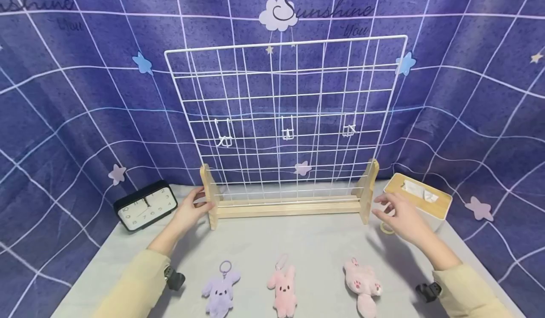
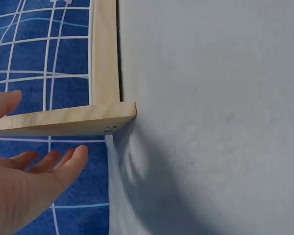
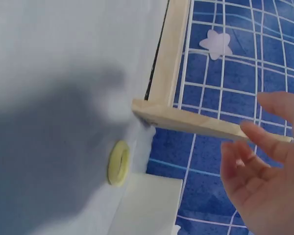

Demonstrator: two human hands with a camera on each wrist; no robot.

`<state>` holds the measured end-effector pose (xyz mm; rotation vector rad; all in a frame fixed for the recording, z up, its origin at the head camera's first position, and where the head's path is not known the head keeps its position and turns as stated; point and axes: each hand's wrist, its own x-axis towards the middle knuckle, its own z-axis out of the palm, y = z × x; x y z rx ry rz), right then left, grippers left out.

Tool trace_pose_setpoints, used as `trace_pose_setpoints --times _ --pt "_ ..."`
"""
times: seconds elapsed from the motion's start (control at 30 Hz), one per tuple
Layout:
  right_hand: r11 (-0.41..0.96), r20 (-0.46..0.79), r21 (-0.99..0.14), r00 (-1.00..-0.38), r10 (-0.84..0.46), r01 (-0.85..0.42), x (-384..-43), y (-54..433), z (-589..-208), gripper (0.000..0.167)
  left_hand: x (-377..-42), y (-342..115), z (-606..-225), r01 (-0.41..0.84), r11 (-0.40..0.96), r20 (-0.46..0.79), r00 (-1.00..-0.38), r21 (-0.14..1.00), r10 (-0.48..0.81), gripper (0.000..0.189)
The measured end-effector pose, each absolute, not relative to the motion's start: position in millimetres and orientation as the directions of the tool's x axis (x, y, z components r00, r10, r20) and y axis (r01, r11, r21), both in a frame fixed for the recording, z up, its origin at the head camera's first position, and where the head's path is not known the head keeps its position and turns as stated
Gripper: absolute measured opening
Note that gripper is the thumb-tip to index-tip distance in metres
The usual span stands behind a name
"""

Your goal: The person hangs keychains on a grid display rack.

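A white wire grid panel (image 1: 281, 95) stands upright in a wooden base (image 1: 289, 209) with two side pieces. Beside the left side piece (image 2: 63, 120) is my left hand (image 1: 187, 216), its thumb on one side of the wood and its fingers on the other, with a visible gap. My right hand (image 1: 404, 216) hovers by the right side piece (image 3: 196, 122), fingers loosely bent and holding nothing. Three white hooks hang on the grid, including a middle hook (image 1: 288, 132). In front lie a purple plush keychain (image 1: 220, 293), a pink bunny plush keychain (image 1: 284, 292) and a pale pink plush keychain (image 1: 362, 282).
A black-framed clock (image 1: 146, 207) sits left of the stand. To the right is a tissue box (image 1: 419, 195) with a wooden lid, and a yellow ring (image 3: 118, 163) lies near it. A blue-purple curtain (image 1: 76, 95) hangs behind the pale tabletop (image 1: 255, 242).
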<state>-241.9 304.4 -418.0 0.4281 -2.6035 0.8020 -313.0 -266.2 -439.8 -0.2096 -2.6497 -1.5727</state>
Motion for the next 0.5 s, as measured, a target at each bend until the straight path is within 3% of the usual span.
trace_pose_setpoints --times 0.2,0.5 --pt "0.664 0.386 -0.581 -0.878 -0.284 -0.47 -229.5 302.2 -430.4 0.018 -318.3 -258.5 -448.7 0.073 0.342 0.04 -0.994 0.937 0.103 0.077" --pt "0.537 0.283 -0.658 -0.834 -0.475 -0.528 -230.3 290.1 -448.0 0.02 -326.0 -262.0 -453.2 0.029 0.219 0.006 -0.995 0.975 0.104 0.075"
